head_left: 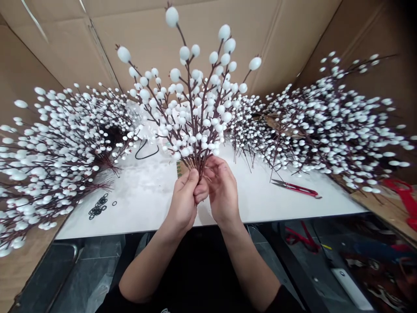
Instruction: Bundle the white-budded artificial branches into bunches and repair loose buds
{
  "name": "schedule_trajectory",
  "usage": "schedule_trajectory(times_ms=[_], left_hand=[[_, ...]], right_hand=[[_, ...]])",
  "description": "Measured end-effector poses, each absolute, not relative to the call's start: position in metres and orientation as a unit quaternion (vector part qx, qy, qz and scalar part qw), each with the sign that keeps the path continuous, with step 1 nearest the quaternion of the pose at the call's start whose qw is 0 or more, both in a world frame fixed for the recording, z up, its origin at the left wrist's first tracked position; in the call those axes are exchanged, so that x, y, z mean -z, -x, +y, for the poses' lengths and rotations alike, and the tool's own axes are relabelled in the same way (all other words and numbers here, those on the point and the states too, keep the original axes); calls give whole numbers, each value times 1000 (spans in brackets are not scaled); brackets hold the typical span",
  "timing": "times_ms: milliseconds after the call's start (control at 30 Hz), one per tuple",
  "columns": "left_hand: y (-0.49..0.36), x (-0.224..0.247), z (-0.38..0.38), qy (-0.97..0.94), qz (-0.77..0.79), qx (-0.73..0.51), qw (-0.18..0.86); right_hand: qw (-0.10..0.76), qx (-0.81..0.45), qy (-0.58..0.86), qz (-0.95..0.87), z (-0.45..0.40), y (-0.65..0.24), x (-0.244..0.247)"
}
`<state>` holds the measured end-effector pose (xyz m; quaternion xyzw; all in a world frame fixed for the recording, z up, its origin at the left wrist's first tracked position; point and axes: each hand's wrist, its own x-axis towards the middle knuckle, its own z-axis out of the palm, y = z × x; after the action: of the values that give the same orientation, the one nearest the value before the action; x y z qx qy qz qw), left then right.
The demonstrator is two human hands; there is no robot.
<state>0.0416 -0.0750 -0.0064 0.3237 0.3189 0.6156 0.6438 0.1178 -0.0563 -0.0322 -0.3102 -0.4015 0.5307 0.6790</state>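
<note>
A bunch of artificial white berry stems [198, 104] stands upright in front of me, its brown stalks gathered at the bottom. My left hand [187, 193] is closed round the lower stalks, thumb pressed on the front. On the other side, my right hand [224, 187] curls in against the same stalks, its fingertips touching them; part of its fingers is hidden behind the bunch. Small black rubber rings [98, 208] lie loose on the white table [140, 191] to the left. Red-handled thread snips [296, 188] lie to the right of my hands.
More white berry stems [65, 130] are heaped on the left, with another large heap [342, 126] on the right. A black cord loop [146, 150] lies behind, near clear plastic. Cardboard walls [260, 26] enclose the back and sides. A red object [402, 195] sits at the right edge.
</note>
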Motion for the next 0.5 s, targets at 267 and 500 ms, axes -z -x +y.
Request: schedule_trajectory(times_ms=[267,500], left_hand=[[-39,7,-71,-315,324,-625,637],[-39,18,-75,-308,372,-620,618]], right_hand=[[735,-181,361,-545,-76,-118,34],[565,41,415,-712,-91,-117,20]])
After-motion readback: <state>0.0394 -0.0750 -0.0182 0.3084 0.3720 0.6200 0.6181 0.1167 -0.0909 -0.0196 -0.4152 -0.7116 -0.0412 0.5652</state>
